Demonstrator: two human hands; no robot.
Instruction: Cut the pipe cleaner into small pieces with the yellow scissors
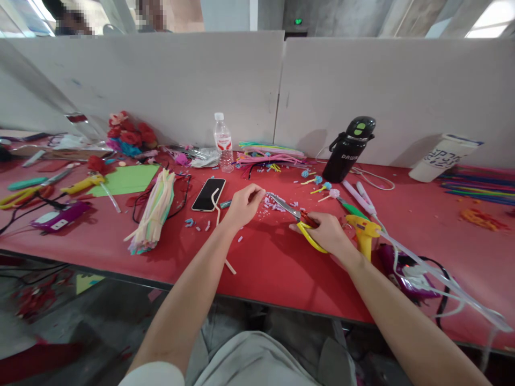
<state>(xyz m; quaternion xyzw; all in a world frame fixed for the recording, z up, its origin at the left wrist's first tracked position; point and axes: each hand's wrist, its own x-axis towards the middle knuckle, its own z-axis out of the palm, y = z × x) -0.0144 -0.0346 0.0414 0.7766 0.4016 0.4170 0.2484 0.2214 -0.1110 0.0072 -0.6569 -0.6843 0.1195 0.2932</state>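
My right hand (324,231) is closed on the yellow and red handles of the scissors (286,206), whose blades point up and left. Thumb and forefinger of my left hand (246,202) are pinched at the blade tips; whatever they hold is too small to name. Small lilac cut pieces (276,203) lie scattered under and around the blades. A long cream strip (230,266) runs beneath my left wrist, its upper end over the black phone (208,194). A bundle of pale fuzzy stems (155,212) lies left of the phone.
A water bottle (223,143) and a black flask (348,151) stand near the partition; a white cup (441,158) leans farther right. The yellow glue gun (363,231) and its purple box (406,273) are beside my right forearm, with cables. Pink stems (273,157) lie at the back.
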